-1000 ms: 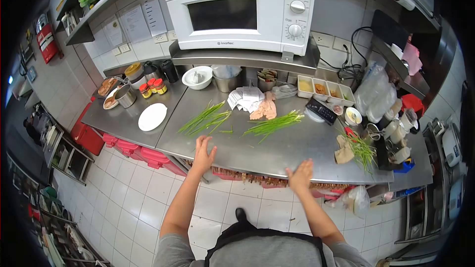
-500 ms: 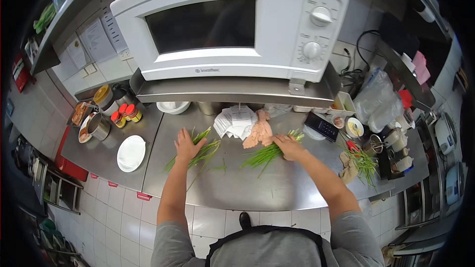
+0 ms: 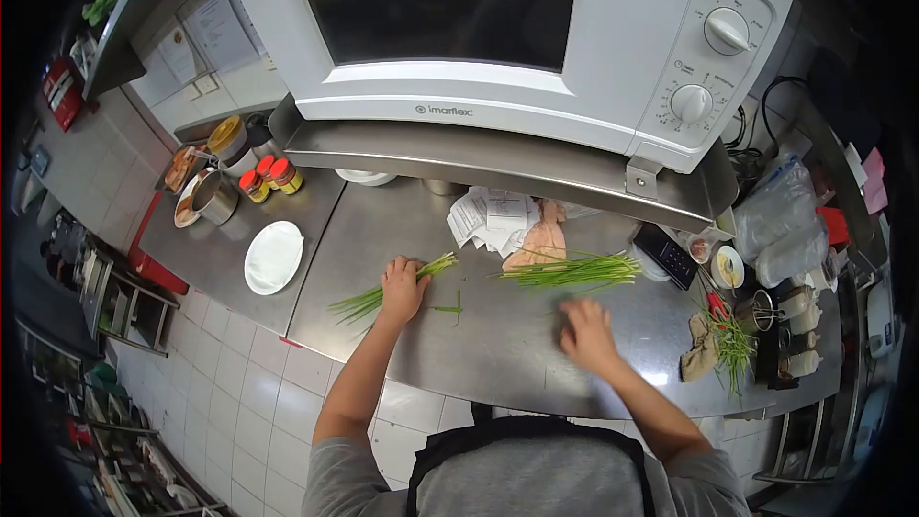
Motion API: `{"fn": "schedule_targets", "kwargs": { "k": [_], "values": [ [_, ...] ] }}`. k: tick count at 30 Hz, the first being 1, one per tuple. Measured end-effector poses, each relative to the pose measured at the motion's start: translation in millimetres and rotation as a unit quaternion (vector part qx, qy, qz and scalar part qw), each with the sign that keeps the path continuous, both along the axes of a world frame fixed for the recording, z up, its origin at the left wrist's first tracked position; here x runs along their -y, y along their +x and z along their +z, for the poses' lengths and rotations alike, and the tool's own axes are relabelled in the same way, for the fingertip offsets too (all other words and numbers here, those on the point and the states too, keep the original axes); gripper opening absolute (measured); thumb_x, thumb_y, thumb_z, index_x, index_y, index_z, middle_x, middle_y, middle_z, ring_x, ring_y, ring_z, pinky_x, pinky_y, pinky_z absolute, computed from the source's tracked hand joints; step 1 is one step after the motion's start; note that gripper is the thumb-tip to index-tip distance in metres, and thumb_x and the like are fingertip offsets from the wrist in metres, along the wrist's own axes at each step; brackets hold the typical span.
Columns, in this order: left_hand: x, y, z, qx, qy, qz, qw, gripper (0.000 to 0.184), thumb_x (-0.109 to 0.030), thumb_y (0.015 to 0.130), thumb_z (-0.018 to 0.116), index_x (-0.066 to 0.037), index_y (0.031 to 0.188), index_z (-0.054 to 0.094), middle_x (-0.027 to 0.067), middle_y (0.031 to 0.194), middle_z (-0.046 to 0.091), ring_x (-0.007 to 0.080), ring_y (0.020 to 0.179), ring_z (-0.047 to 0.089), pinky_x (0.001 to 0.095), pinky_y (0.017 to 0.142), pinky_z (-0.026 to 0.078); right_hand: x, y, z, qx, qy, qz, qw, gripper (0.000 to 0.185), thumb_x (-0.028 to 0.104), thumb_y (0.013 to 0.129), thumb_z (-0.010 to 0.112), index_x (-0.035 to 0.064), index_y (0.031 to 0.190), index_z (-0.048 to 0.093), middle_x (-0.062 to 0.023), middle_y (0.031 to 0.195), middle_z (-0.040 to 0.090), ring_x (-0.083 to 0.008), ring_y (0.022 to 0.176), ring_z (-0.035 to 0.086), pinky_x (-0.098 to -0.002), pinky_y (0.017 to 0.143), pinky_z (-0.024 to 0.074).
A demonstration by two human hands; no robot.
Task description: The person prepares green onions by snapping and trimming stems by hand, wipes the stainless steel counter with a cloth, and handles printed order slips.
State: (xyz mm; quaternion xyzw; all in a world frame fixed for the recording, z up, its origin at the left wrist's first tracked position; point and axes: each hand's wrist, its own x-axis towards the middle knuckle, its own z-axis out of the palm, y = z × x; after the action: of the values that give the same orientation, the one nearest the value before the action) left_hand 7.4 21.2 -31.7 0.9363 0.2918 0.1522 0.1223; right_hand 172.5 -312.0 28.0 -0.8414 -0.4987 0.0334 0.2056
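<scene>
My left hand [image 3: 403, 290] is closed around a small bunch of spring onions [image 3: 359, 304], whose green ends point left and pale ends point right. A larger bunch of spring onions [image 3: 574, 271] lies across the steel counter beside a crumpled pinkish cloth [image 3: 538, 241]. Below that bunch and apart from it, my right hand [image 3: 589, 335] is over the counter. It is slightly blurred, its fingers loosely bent and apart, with nothing seen in it. A few loose green pieces [image 3: 458, 307] lie between the hands.
A white microwave [image 3: 450, 38] stands on a steel shelf [image 3: 498, 168] above the counter. Crumpled papers [image 3: 493, 218] lie beneath it. At left are a white plate [image 3: 274, 258] and jars [image 3: 268, 179]. At right are a black phone-like device [image 3: 667, 256], more greens [image 3: 733, 345] and a cloth [image 3: 700, 348].
My right hand has let go of the larger bunch and moved down toward me; that bunch now lies more level. My left hand has closed on the smaller bunch. The view has shifted.
</scene>
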Motion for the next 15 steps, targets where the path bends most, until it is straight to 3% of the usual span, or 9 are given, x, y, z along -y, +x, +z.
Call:
{"fn": "schedule_targets", "kwargs": {
  "k": [2,6,9,10,12,13,15],
  "values": [
    [6,0,1,-0.014,0.042,0.025,0.999,0.036,-0.027,0.082,0.061,-0.004,0.109,0.052,0.0119,0.107,0.049,0.0304,0.102,0.046,0.0432,0.081,0.040,20,-30,-20,-0.063,-0.034,0.017,0.997,0.046,0.014,0.071,0.065,0.0052,0.114,0.052,-0.0160,0.111,0.048,-0.0349,0.105,0.046,-0.0461,0.091,0.0370],
    [20,8,-2,-0.068,0.110,0.039,0.991,0.024,-0.021,0.085,0.056,-0.003,0.100,0.052,0.0118,0.104,0.051,0.0294,0.099,0.047,0.0404,0.079,0.040,45,-43,-54,-0.139,0.048,0.089,0.985,0.038,0.014,0.071,0.068,0.0041,0.106,0.057,-0.0154,0.106,0.052,-0.0333,0.098,0.052,-0.0441,0.088,0.0392],
    [13,6,-2,-0.039,0.099,0.033,0.994,0.018,-0.018,0.086,0.052,-0.003,0.096,0.050,0.0119,0.099,0.053,0.0299,0.095,0.049,0.0407,0.078,0.041,71,-10,-44,-0.045,0.078,-0.038,0.995,0.038,0.018,0.071,0.067,0.0056,0.106,0.057,-0.0158,0.109,0.053,-0.0344,0.102,0.049,-0.0464,0.087,0.0380],
    [11,2,1,-0.020,0.098,0.023,0.995,0.017,-0.017,0.089,0.050,-0.003,0.098,0.046,0.0154,0.088,0.058,0.0326,0.083,0.056,0.0423,0.077,0.040,90,10,-43,0.039,0.092,-0.114,0.988,0.040,0.022,0.072,0.067,0.0066,0.107,0.057,-0.0170,0.113,0.052,-0.0360,0.105,0.048,-0.0481,0.087,0.0369],
    [2,-3,4,0.004,0.052,0.029,0.998,0.017,-0.016,0.090,0.048,-0.002,0.099,0.044,0.0195,0.080,0.059,0.0369,0.075,0.057,0.0456,0.072,0.041,142,52,-43,0.196,0.077,-0.299,0.931,0.045,0.029,0.073,0.064,0.0078,0.111,0.056,-0.0214,0.121,0.048,-0.0415,0.110,0.042,-0.0531,0.088,0.0333],
    [-2,-6,5,0.016,0.028,0.032,0.999,0.017,-0.016,0.091,0.047,-0.001,0.099,0.042,0.0216,0.076,0.059,0.0390,0.071,0.057,0.0472,0.070,0.042,154,55,-23,0.218,-0.036,-0.437,0.872,0.047,0.027,0.074,0.063,0.0089,0.116,0.054,-0.0234,0.124,0.045,-0.0436,0.111,0.041,-0.0541,0.088,0.0334],
    [-10,-11,8,0.059,-0.029,0.047,0.997,0.018,-0.016,0.093,0.044,0.000,0.101,0.040,0.0258,0.074,0.058,0.0435,0.068,0.056,0.0500,0.066,0.042,190,71,-33,0.263,-0.094,-0.488,0.827,0.040,0.020,0.071,0.065,0.0067,0.108,0.059,-0.0234,0.115,0.050,-0.0411,0.105,0.047,-0.0498,0.086,0.0380]
  ]
}}
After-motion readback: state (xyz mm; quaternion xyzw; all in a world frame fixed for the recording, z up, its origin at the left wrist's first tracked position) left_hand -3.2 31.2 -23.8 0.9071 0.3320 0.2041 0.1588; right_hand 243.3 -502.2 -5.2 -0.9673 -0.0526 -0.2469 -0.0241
